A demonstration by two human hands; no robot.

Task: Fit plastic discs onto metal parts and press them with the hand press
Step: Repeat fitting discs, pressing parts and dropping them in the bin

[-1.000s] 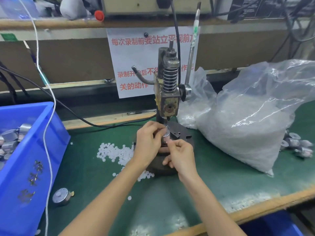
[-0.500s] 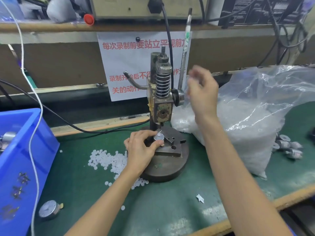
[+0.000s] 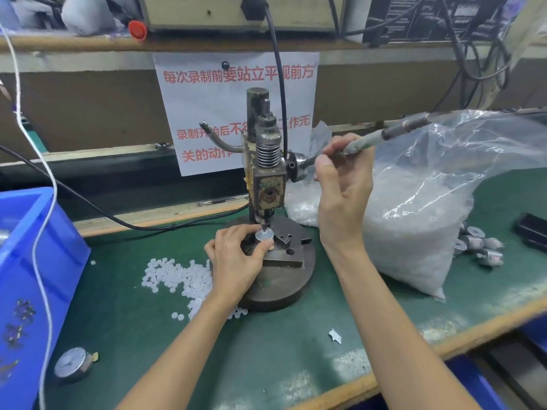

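My left hand (image 3: 236,255) pinched the metal part (image 3: 264,235) between thumb and fingertips, holding it upright on the fixture block of the hand press (image 3: 268,184), directly beneath the ram tip. The tip was at the part's pale top face; I could not tell whether a disc lay there. My right hand (image 3: 343,190) was curled round the press lever (image 3: 384,134), gripping it close to the hub, and the lever slanted away toward two o'clock from the press head. The press's spring looked squeezed.

A loose heap of plastic discs (image 3: 180,276) lay on the green bench (image 3: 266,356) at eight o'clock from the press's round base (image 3: 284,288), reaching its edge beside my left wrist. A clear bag (image 3: 429,208) filled with more white discs slumped at three o'clock, just beside my right forearm. Past it, farther toward three o'clock, sat a cluster of silver parts (image 3: 479,247). A blue bin (image 3: 32,261) stood at nine o'clock, and a single silver part (image 3: 72,363) lay near it at seven o'clock.
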